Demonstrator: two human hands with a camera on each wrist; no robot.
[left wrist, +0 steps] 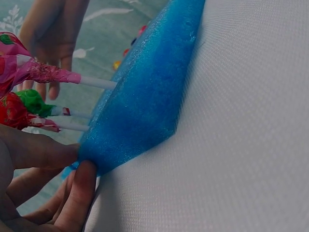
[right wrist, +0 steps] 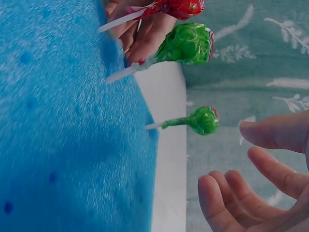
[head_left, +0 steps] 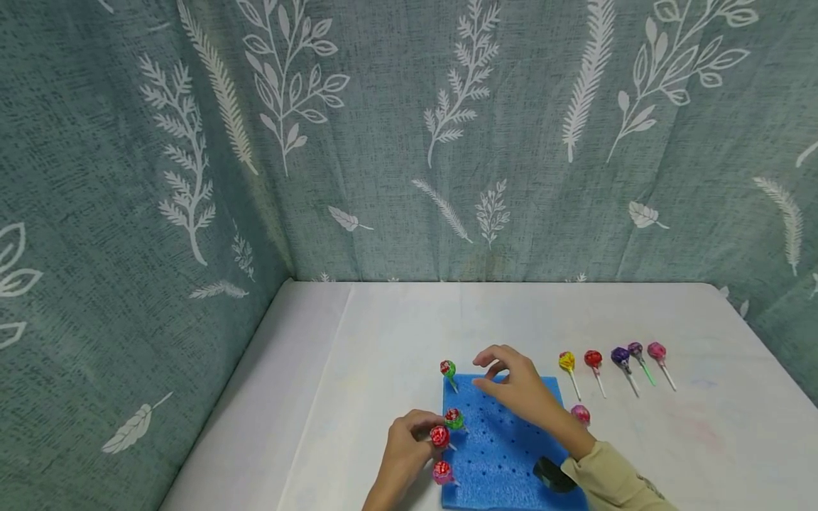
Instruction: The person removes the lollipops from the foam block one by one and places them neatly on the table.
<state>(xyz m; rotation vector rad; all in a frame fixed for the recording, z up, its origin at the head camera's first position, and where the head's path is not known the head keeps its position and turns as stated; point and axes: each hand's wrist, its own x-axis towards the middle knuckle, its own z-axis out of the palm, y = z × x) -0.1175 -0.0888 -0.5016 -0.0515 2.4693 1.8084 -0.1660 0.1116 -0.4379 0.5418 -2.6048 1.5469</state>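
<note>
A blue foam block (head_left: 498,443) dotted with small holes lies on the table. My left hand (head_left: 404,448) grips its left edge between thumb and fingers, close to the planted sticks. Along that side, lollipops stand by their sticks in the foam: a green-and-red one (head_left: 448,369) at the far corner, another green-and-red one (head_left: 454,419), a red one (head_left: 439,436) and a pink one (left wrist: 14,67). Over the far part of the block hovers my right hand (head_left: 511,387), fingers loosely bent and apart, holding nothing. The far-corner green lollipop (right wrist: 203,121) is nearest to its fingertips.
To the block's right lie a yellow lollipop (head_left: 566,361), a red one (head_left: 593,359), two purple ones (head_left: 620,357) and a pink one (head_left: 657,351). Another pink lollipop (head_left: 581,414) shows beside my right forearm. A patterned curtain (head_left: 383,142) borders the white table (head_left: 358,341).
</note>
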